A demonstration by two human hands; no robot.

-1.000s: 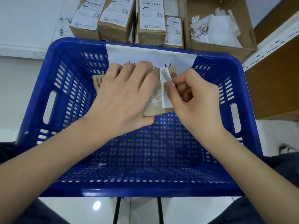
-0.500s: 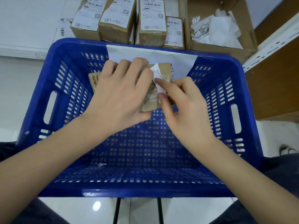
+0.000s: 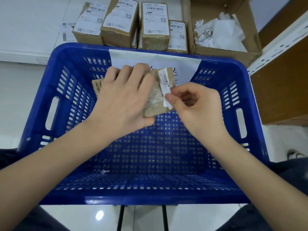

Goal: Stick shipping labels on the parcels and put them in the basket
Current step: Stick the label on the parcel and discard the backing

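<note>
I hold a small brown cardboard parcel (image 3: 155, 104) above the blue plastic basket (image 3: 50, 100). My left hand (image 3: 123, 97) grips the parcel from above and covers most of its top. A narrow white label strip (image 3: 165, 84) lies partly across the parcel's right side, its lower end lifted off. My right hand (image 3: 195, 104) pinches that lower end between thumb and forefinger. The basket's perforated floor holds no parcels.
Several labelled brown parcels (image 3: 155, 25) stand in a row on the white table (image 3: 33, 22) behind the basket. An open cardboard box (image 3: 250, 37) with crumpled white backing paper sits at back right. A white sheet (image 3: 155, 60) hangs over the basket's far rim. A wooden shelf unit (image 3: 283, 77) is at right.
My right hand drew back to the right and down, now pinching the strip's lower end. The strip lies longer across the parcel. My left hand kept its hold.
</note>
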